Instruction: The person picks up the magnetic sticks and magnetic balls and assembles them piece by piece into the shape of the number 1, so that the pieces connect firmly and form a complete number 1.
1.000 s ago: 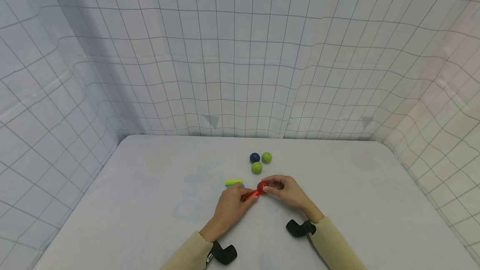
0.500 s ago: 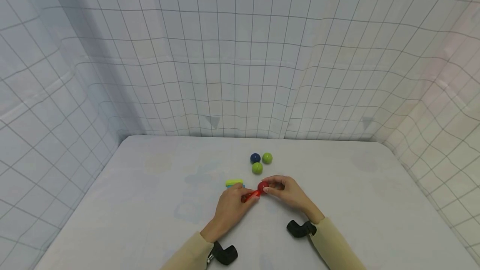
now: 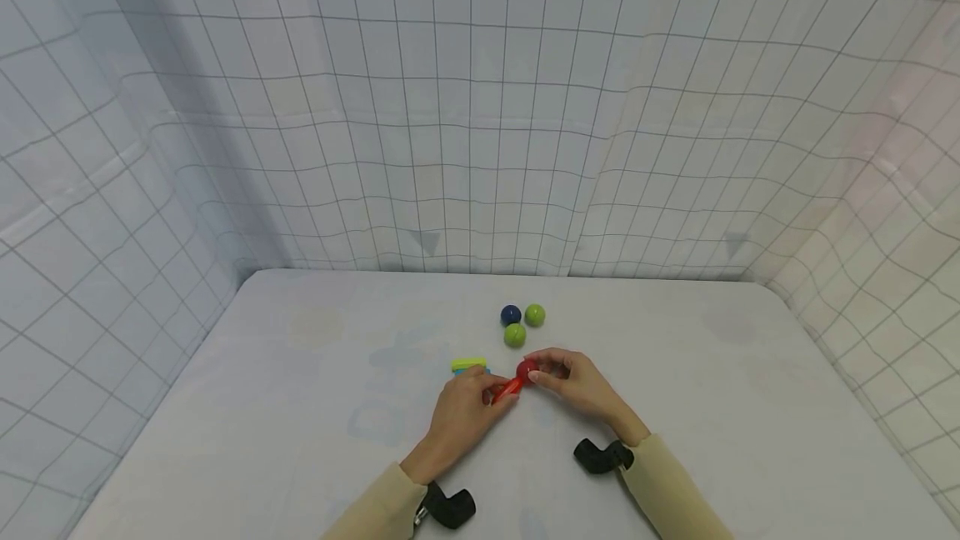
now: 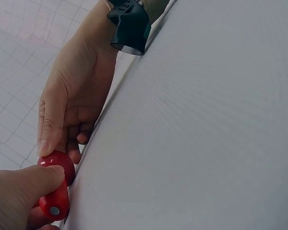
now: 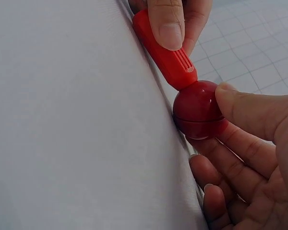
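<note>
My left hand [image 3: 459, 413] pinches a red magnetic building stick [image 5: 159, 56] between thumb and fingers. A round silver disc shows in the stick's near end in the left wrist view. The stick's other end meets a glossy dark red ball [image 5: 196, 104], which has a seam around it. Thumb and fingers of my right hand [image 3: 579, 383] grip this ball from the right. Stick and ball are in line, close over the white table. Just beyond my left hand lie a yellow-green stick [image 3: 468, 364] and a blue stick [image 3: 482, 372], the blue one partly hidden by the fingers.
Behind the hands sit a dark blue ball [image 3: 511, 315] and two green balls, one nearer [image 3: 514, 335] and one farther right [image 3: 535, 314]. The white table [image 3: 337, 340] ends at a gridded white curtain [image 3: 480, 148]. Black camera mounts [image 3: 450, 508] hang at both wrists.
Almost nothing moves. Both hands keep their grips on the stick and the ball, which shift only very slightly in the head view.
</note>
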`<control>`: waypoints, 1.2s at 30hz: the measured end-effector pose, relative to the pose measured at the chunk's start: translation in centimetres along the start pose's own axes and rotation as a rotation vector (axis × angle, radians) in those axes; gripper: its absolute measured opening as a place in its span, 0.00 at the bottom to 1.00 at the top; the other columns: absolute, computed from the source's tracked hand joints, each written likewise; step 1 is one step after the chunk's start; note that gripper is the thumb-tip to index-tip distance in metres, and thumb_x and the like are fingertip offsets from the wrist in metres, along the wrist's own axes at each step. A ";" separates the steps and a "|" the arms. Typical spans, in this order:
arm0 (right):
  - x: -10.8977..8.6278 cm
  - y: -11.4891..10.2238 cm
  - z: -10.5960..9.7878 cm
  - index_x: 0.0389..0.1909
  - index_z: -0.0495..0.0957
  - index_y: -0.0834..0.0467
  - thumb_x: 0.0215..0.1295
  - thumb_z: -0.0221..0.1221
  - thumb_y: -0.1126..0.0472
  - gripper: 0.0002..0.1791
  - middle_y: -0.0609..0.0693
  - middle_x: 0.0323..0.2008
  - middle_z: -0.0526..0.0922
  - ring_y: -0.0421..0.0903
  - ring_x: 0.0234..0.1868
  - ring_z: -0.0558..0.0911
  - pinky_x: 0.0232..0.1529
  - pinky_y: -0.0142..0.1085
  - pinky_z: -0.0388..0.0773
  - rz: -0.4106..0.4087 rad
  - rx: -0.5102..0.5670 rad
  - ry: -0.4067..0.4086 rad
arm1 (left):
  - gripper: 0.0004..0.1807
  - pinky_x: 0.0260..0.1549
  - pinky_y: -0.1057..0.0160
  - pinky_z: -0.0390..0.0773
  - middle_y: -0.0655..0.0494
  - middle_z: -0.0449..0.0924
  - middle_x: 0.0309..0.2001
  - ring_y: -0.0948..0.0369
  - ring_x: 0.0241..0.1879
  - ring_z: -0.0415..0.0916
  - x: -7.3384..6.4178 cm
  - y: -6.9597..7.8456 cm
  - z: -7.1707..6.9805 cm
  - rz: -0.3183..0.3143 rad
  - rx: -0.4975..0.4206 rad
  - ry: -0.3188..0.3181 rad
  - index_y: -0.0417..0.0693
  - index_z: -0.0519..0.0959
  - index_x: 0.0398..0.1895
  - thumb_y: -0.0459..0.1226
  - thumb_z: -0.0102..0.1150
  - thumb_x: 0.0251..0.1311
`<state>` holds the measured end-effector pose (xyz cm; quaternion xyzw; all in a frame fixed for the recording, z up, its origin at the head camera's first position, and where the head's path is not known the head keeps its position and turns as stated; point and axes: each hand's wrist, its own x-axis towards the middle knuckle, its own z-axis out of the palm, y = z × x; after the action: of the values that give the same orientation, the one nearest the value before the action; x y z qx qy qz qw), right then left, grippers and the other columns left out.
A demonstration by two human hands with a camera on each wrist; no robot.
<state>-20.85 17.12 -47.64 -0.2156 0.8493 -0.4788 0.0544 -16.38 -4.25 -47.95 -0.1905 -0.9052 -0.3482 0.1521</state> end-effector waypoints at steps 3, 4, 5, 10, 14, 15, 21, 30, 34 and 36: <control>0.0 -0.2 0.0 0.48 0.81 0.56 0.62 0.63 0.59 0.14 0.45 0.33 0.79 0.43 0.31 0.73 0.31 0.32 0.69 0.002 -0.001 0.008 | 0.14 0.18 0.71 0.62 0.64 0.65 0.21 0.69 0.20 0.61 0.0 0.0 0.0 -0.003 0.007 -0.004 0.46 0.87 0.35 0.45 0.72 0.49; 0.0 -0.3 0.1 0.49 0.81 0.57 0.62 0.63 0.60 0.14 0.45 0.33 0.79 0.43 0.31 0.73 0.31 0.32 0.69 0.005 -0.001 0.012 | 0.14 0.18 0.71 0.62 0.64 0.65 0.21 0.69 0.20 0.61 0.0 -0.1 0.0 -0.003 0.008 -0.004 0.46 0.87 0.35 0.45 0.72 0.49; 0.0 -0.6 0.1 0.49 0.81 0.58 0.62 0.63 0.61 0.14 0.46 0.33 0.79 0.44 0.31 0.73 0.31 0.32 0.69 0.006 -0.006 0.015 | 0.14 0.18 0.71 0.62 0.64 0.65 0.21 0.69 0.20 0.61 0.0 -0.1 0.0 -0.002 0.008 -0.002 0.46 0.87 0.35 0.45 0.72 0.48; -0.6 -3.3 -0.3 0.48 0.79 0.66 0.62 0.61 0.67 0.13 0.51 0.33 0.79 0.48 0.32 0.73 0.31 0.33 0.69 -0.006 -0.008 0.016 | 0.13 0.18 0.71 0.61 0.64 0.64 0.21 0.69 0.20 0.60 -0.1 -0.2 0.1 0.026 0.007 0.024 0.45 0.87 0.34 0.43 0.73 0.47; -1.0 -4.6 -0.5 0.47 0.79 0.67 0.61 0.62 0.68 0.13 0.52 0.33 0.79 0.48 0.32 0.73 0.33 0.32 0.69 0.000 -0.015 0.022 | 0.13 0.17 0.71 0.61 0.64 0.65 0.21 0.70 0.19 0.60 -0.2 -0.3 0.2 0.047 0.004 0.039 0.44 0.86 0.33 0.42 0.73 0.47; -1.0 -4.6 -0.5 0.46 0.79 0.66 0.60 0.62 0.67 0.13 0.52 0.33 0.79 0.48 0.32 0.74 0.33 0.32 0.70 -0.003 -0.014 0.026 | 0.13 0.17 0.71 0.61 0.64 0.65 0.21 0.70 0.19 0.60 -0.2 -0.2 0.2 0.044 0.000 0.036 0.44 0.86 0.34 0.42 0.73 0.47; -0.5 -2.1 0.2 0.47 0.80 0.63 0.59 0.66 0.62 0.16 0.49 0.34 0.79 0.47 0.32 0.74 0.31 0.32 0.69 -0.018 -0.001 0.053 | 0.12 0.18 0.70 0.62 0.62 0.66 0.21 0.69 0.19 0.61 -0.2 -0.1 0.1 0.017 -0.013 0.017 0.44 0.86 0.35 0.42 0.72 0.50; -0.2 -0.4 0.6 0.46 0.81 0.53 0.54 0.70 0.52 0.19 0.44 0.34 0.78 0.44 0.34 0.74 0.33 0.33 0.71 0.003 -0.016 0.063 | 0.13 0.18 0.70 0.62 0.63 0.66 0.22 0.70 0.20 0.61 -0.3 -0.3 0.2 0.018 -0.028 0.011 0.44 0.86 0.35 0.43 0.70 0.52; -0.1 -0.5 0.6 0.46 0.81 0.53 0.55 0.69 0.52 0.18 0.44 0.34 0.78 0.44 0.35 0.75 0.34 0.33 0.71 -0.016 -0.041 0.073 | 0.12 0.19 0.70 0.62 0.63 0.66 0.22 0.69 0.20 0.61 -0.3 -0.2 0.2 0.018 -0.023 0.019 0.45 0.86 0.35 0.43 0.71 0.51; -0.1 -0.6 0.7 0.45 0.81 0.54 0.56 0.68 0.52 0.17 0.43 0.33 0.78 0.43 0.35 0.74 0.34 0.33 0.71 -0.019 -0.047 0.080 | 0.12 0.19 0.70 0.62 0.63 0.66 0.22 0.69 0.20 0.61 -0.3 -0.1 0.2 0.015 -0.018 0.019 0.45 0.86 0.35 0.43 0.71 0.51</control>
<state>-20.38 16.36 -47.54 -0.2058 0.8597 -0.4673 0.0108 -16.16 -4.28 -48.25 -0.1956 -0.8990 -0.3569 0.1617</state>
